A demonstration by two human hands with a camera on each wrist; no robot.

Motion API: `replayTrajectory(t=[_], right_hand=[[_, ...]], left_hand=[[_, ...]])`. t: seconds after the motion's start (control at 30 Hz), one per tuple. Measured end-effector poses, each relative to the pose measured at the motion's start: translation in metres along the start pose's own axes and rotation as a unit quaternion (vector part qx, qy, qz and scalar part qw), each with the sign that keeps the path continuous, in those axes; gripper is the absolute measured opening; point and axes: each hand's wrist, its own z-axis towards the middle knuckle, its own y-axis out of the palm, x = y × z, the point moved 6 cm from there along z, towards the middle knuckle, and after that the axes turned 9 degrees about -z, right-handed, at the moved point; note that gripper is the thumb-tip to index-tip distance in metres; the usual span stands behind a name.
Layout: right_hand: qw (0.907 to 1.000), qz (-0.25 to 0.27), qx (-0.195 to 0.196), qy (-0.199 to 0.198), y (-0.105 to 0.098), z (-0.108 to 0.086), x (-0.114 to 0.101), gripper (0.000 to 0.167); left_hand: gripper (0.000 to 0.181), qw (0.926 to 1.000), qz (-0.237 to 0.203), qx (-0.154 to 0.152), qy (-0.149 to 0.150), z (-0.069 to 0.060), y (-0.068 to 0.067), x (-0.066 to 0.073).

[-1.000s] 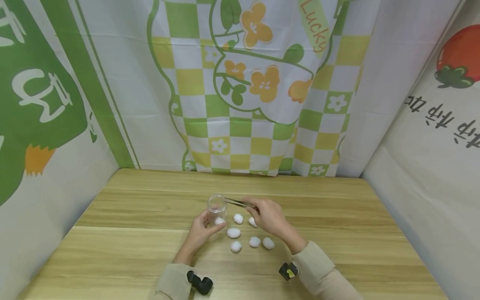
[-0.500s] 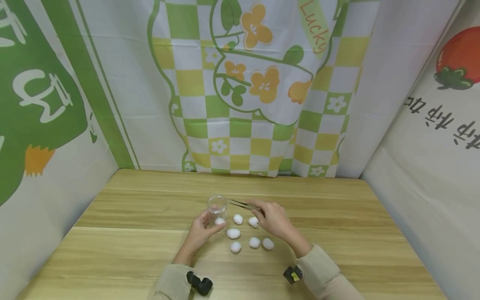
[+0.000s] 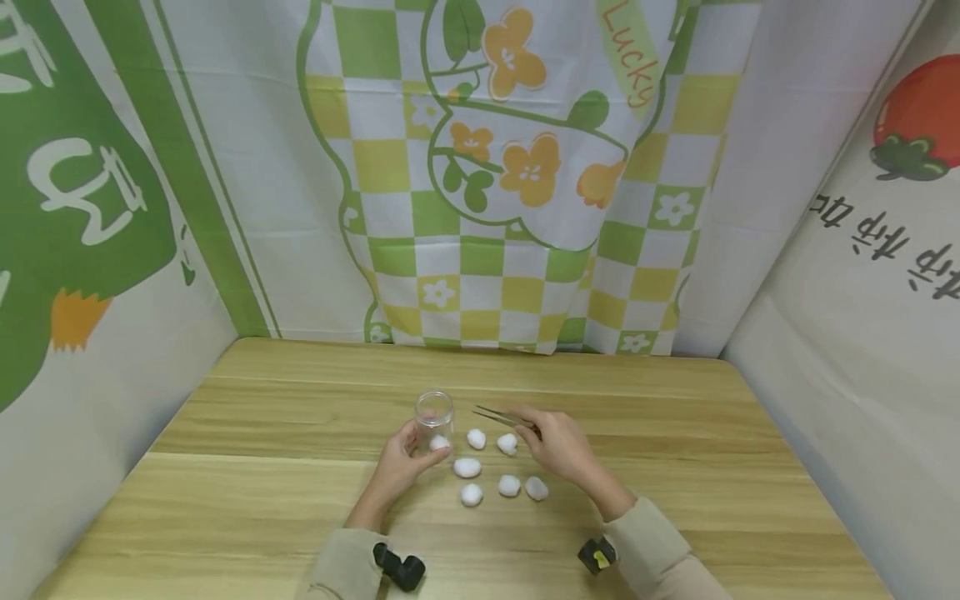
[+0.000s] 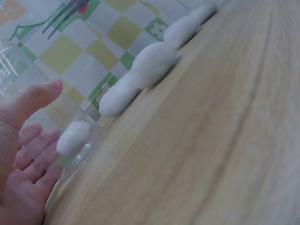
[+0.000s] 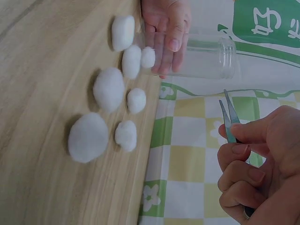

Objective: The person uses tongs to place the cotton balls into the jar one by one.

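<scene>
My left hand (image 3: pixel 400 463) holds a clear jar (image 3: pixel 435 414) upright on the table, thumb on its near side and fingers behind. The jar has no lid on it. A single white cotton ball (image 4: pixel 73 138) lies at its bottom. To the right, my right hand (image 3: pixel 562 447) pinches metal tweezers (image 5: pixel 228 117) between thumb and fingers. Their tips stand apart with nothing between them, above the table and right of the jar's mouth. Several more cotton balls (image 3: pixel 467 467) lie loose on the table to the right of the jar.
The wooden table (image 3: pixel 300 392) reaches back to a printed checkered curtain (image 3: pixel 480 275). Printed cloth also hangs at the left and right sides. Black wrist-worn devices (image 3: pixel 400 567) sit by both sleeves.
My right hand and the tweezers have moved right, away from the jar's mouth, uncovering a cotton ball beneath. My left hand and the jar have stayed in place.
</scene>
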Motion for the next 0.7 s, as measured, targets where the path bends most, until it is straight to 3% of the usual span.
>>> replayTrajectory(t=[0.7], right_hand=[[0.9993,-0.028,0.011,0.024,0.011,-0.012,0.021,0.027]], left_hand=[[0.067,1.0000,0.003,-0.001,-0.004,0.001,0.000,-0.002]])
